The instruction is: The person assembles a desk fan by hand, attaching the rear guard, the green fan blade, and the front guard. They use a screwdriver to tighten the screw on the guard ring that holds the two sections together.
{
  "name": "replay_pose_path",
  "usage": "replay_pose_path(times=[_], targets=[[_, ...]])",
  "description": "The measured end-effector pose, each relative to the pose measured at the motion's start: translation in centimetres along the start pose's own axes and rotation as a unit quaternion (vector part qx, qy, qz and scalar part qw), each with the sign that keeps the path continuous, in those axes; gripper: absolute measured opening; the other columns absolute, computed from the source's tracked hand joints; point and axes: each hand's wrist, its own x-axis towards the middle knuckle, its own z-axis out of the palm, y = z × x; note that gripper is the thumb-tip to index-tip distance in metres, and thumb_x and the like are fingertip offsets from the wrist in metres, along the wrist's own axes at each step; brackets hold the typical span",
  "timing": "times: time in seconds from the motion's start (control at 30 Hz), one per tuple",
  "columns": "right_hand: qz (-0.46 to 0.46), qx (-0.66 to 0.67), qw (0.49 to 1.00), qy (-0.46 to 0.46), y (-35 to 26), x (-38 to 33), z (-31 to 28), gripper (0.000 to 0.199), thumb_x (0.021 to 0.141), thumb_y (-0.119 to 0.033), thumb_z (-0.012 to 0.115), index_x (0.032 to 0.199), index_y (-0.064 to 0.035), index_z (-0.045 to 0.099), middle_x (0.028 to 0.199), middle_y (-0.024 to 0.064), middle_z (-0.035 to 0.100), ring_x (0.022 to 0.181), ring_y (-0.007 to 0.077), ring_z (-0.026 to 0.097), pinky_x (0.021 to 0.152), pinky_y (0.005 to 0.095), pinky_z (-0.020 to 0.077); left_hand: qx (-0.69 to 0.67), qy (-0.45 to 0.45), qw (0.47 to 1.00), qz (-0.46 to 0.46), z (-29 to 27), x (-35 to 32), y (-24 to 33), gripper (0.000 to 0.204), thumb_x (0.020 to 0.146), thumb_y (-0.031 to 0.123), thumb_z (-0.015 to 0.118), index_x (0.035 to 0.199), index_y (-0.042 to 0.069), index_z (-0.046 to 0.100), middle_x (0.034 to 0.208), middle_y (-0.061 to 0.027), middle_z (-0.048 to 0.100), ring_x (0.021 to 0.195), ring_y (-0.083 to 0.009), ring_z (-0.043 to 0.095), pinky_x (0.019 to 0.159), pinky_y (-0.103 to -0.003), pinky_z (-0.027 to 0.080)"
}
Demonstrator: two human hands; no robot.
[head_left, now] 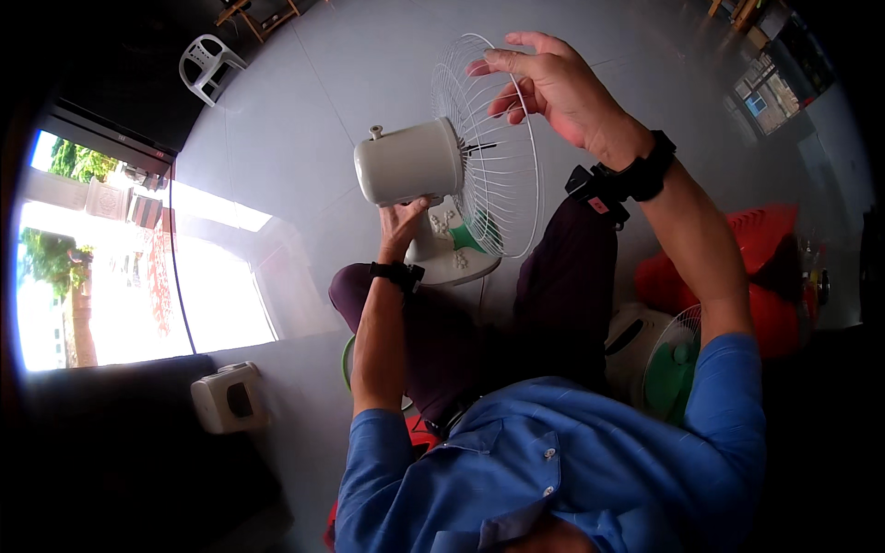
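Observation:
A cream table fan stands in front of me, its motor housing turned sideways. A round white wire guard sits at the housing's right end, and a thin dark shaft sticks out inside it. My left hand grips the fan's neck from below, thumb against the housing. At the guard's upper rim, my right hand is open with fingers apart and curved over the wires; whether they touch is unclear. Below, the cream base bears small pale shapes, beside a green piece partly behind the guard.
Beside my right elbow is another fan with a green blade, near red plastic objects. A cream box-shaped item lies on the floor at left. A white plastic chair stands far left, beyond a bright doorway.

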Motion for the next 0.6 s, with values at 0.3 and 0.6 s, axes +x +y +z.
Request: replay_pose_path(times=[0.3,0.6], targets=[[0.097,-0.005,0.994,-0.048,8.8,6.4,3.7,0.037,0.103,-0.022,0.055,0.128,0.0047,0.054,0.123,0.0168,0.066,0.082,0.0225,0.074,0.065,0.0310,0.0619,-0.126,-0.153,0.959,-0.201,-3.4,3.2,-7.0,0.038,0.093,0.020,0.075,0.124,0.002,0.064,0.114,-0.0070,0.069,0.101,-0.0198,0.065,0.091,-0.035,0.051],[0.117,-0.037,0.991,-0.052,17.6,11.0,6.5,0.036,0.103,-0.017,0.049,0.129,0.0073,0.051,0.128,0.0188,0.064,0.078,0.0239,0.073,0.061,0.0306,0.0603,-0.135,-0.010,0.914,-0.383,-2.8,2.9,-13.7,0.049,0.100,0.025,0.065,0.142,0.007,0.049,0.130,-0.0131,0.063,0.108,-0.0241,0.066,0.088,-0.037,0.054]])
